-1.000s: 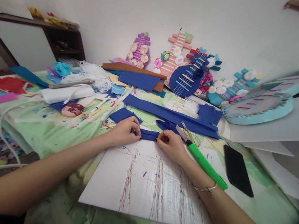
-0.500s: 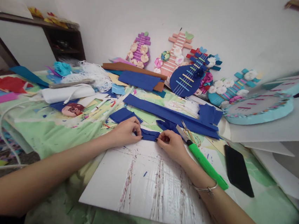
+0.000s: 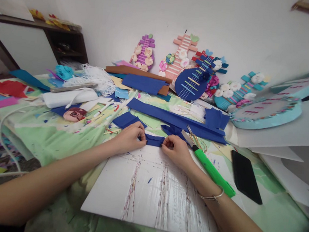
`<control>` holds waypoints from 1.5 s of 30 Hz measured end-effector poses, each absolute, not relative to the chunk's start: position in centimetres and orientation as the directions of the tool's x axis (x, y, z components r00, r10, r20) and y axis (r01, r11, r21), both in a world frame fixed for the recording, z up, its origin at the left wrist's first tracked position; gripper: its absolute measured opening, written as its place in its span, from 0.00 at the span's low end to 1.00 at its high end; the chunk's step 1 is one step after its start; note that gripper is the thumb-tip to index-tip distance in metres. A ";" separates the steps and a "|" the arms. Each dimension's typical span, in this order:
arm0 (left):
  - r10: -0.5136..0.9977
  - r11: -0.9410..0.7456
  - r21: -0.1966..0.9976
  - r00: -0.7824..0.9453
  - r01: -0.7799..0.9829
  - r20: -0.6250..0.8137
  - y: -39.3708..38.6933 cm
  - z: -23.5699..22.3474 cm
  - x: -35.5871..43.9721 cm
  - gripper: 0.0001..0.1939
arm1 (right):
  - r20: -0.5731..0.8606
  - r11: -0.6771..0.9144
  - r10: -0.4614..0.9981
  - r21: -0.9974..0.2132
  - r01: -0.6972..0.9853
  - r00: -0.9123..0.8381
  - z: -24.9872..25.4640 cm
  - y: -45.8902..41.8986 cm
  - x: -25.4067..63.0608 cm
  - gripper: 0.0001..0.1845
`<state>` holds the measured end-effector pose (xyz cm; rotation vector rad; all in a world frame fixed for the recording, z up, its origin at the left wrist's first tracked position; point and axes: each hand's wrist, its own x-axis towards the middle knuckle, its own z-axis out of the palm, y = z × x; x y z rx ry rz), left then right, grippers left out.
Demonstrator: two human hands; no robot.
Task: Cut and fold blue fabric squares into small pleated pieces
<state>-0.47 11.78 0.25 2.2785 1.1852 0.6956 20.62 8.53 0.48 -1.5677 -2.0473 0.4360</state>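
A short dark blue strip of paper or fabric (image 3: 154,140) lies along the far edge of the white board (image 3: 115,185), folded lengthwise. My left hand (image 3: 132,138) pinches its left end between thumb and fingers. At the right end, my right hand (image 3: 177,150) has its thumb and forefinger closed on it. The board's surface is scored with long cut marks. Just right of my right hand lies a green utility knife (image 3: 214,173) with its blade out, beside gold-handled scissors (image 3: 197,139). Behind my hands are a blue square piece (image 3: 129,119) and a crumpled blue piece (image 3: 172,130).
A long blue strip (image 3: 176,120) crosses the table beyond my hands. A black phone (image 3: 246,177) lies at right. Decorated lute-shaped crafts (image 3: 192,84) lean against the wall. White string (image 3: 98,79) and a white cable (image 3: 4,130) are at left.
Almost nothing differs. Both hands keep their hold on the blue strip, and the view has shifted very slightly.
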 end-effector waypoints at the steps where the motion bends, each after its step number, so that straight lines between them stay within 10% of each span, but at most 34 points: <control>1: 0.841 -0.512 0.614 0.496 0.601 0.216 11.8 0.3 -0.5 0.06 | 0.208 0.280 0.958 -0.544 0.791 -0.196 0.5 8.5 20.6 0.06; 10: 0.849 -0.511 0.595 0.472 0.621 0.236 11.5 0.2 -0.1 0.05 | 0.331 0.432 0.898 -0.528 0.731 -0.291 0.3 8.2 20.8 0.12; 17: 0.843 -0.530 0.561 0.468 0.635 0.267 11.2 0.1 0.0 0.05 | 0.484 0.701 0.694 -0.283 0.655 -0.533 0.2 7.7 21.1 0.13; 45: 0.435 -0.898 0.211 0.843 0.385 0.315 10.9 0.8 -2.4 0.14 | 0.217 0.751 0.640 0.031 0.660 -0.738 2.0 6.9 21.6 0.19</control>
